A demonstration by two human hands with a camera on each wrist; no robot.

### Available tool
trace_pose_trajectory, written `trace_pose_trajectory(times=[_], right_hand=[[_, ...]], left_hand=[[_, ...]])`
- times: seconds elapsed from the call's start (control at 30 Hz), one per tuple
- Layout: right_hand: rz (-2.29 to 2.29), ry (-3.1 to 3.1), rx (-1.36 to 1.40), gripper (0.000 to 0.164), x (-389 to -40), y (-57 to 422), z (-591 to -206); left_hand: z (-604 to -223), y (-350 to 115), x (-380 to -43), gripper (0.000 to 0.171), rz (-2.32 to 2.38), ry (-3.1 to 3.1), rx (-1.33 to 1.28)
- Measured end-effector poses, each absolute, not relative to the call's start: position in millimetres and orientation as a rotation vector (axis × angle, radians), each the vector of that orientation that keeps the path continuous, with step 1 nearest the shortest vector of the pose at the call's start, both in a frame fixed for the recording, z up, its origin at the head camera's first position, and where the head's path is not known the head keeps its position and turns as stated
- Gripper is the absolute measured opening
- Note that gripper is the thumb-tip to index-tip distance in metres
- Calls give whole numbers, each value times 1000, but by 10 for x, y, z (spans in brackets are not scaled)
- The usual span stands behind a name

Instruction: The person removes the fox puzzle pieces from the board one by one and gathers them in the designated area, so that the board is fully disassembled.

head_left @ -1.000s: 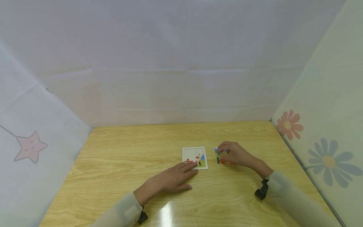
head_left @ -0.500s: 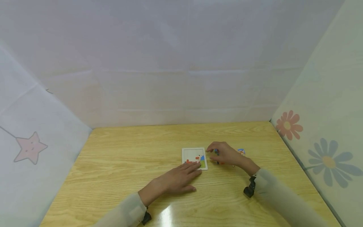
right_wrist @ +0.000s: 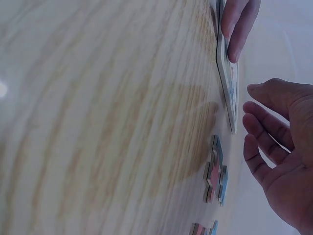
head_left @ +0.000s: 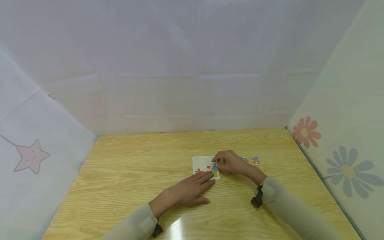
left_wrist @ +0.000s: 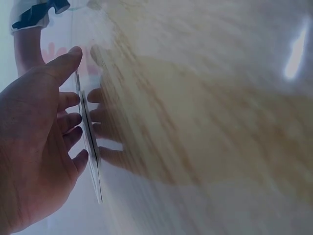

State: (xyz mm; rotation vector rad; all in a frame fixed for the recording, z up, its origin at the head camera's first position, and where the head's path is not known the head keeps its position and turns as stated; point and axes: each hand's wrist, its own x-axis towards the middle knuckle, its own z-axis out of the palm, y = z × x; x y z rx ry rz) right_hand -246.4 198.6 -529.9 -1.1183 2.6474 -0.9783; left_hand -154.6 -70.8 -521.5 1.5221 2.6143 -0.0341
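Note:
A white-framed picture puzzle board (head_left: 204, 156) lies flat near the middle of the table. Red, blue and green picture parts (head_left: 214, 173) show in its lower right. My left hand (head_left: 190, 190) rests with straight fingers across the board's lower edge; the left wrist view shows the fingertips at the board's rim (left_wrist: 93, 142). Over the right edge of the board is my right hand (head_left: 234, 163), its thumb and forefinger by the blue part. In the right wrist view its fingers are loosely bent, thumb apart from forefinger, and no piece shows between them.
Loose puzzle pieces (head_left: 255, 161) lie right of the board, some hidden under the right hand. In the right wrist view, stacked-looking or adjoining pieces (right_wrist: 213, 171) lie close below that hand. Cloth walls (head_left: 192, 100) enclose the wooden table (head_left: 135, 160).
My right hand has moved left from the loose pieces to the board's right edge, uncovering pieces behind it. My left hand has slid slightly right along the board's lower edge.

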Motion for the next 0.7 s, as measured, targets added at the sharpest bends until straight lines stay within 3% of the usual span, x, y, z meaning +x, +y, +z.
trace_pose_trajectory(times=[0.7], right_hand=[[-1006, 2621, -1185, 23, -2501, 1955, -5436]], left_hand=[[-5216, -672, -1567, 81, -70, 2620, 1493]])
